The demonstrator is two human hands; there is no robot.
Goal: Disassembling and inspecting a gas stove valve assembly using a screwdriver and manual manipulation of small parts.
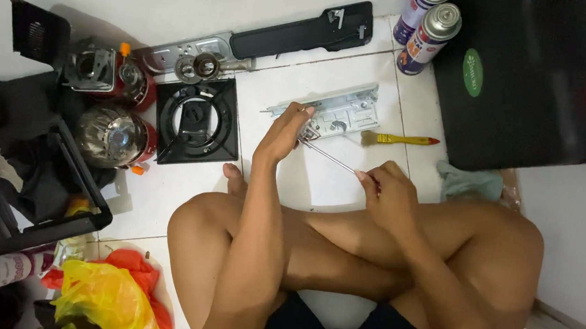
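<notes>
I sit cross-legged on a white tiled floor. My left hand (286,131) rests on the near left end of a grey metal stove bracket (341,111) lying on the tile, fingers pinching it. My right hand (389,190) grips the handle of a screwdriver (328,156), whose thin shaft runs up-left to the bracket just below my left fingers. The screwdriver's handle is mostly hidden inside my fist.
A yellow brush with a red tip (399,139) lies right of the bracket. A black burner grate (197,120), a long black panel (302,32), two gas cans (427,31), a black case (539,79), round burner parts (113,135) and plastic bags (108,296) surround me.
</notes>
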